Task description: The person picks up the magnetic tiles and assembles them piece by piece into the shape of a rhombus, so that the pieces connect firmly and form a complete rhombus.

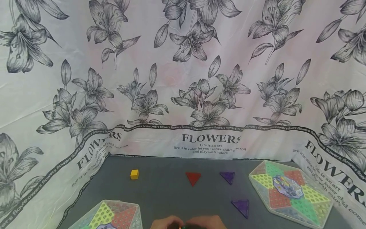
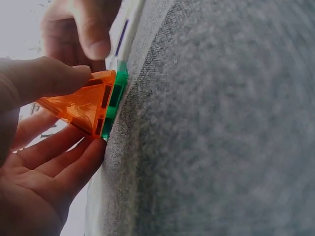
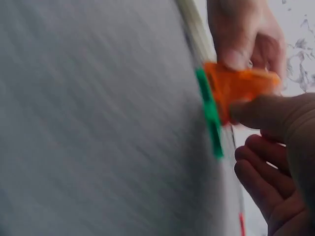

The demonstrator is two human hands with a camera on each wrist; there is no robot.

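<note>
Left hand: your left hand (image 2: 34, 184) pinches the orange piece (image 2: 83, 103), thumb over its upper side and fingertips at its lower edge.
Right hand: your right hand (image 3: 275, 189) has its thumb tip over the orange piece in the right wrist view, the other fingers loosely bent; you cannot tell there whether it grips or merely touches.
Orange piece: you have it between your two hands, at the near side of the tabletop (image 1: 160, 197); its faces look triangular and see-through.
Green piece: this flat strip-like shape (image 2: 116, 98) sits against the orange one, on the side towards the tabletop; whether it touches the surface, you cannot tell.
Yellow cube: you see it (image 1: 134, 174) near the tabletop's far left corner.
Red triangle: it lies (image 1: 193, 178) near the middle of the far edge.
Purple triangles: one (image 1: 227, 177) lies right of the red triangle, the other (image 1: 242, 207) nearer you.
Game boards: one (image 1: 280, 200) fills the far right corner; the other (image 1: 123, 218) lies by the left edge, partly out of view.
Flowered cloth: it hangs (image 1: 168, 76) behind the far edge.
</note>
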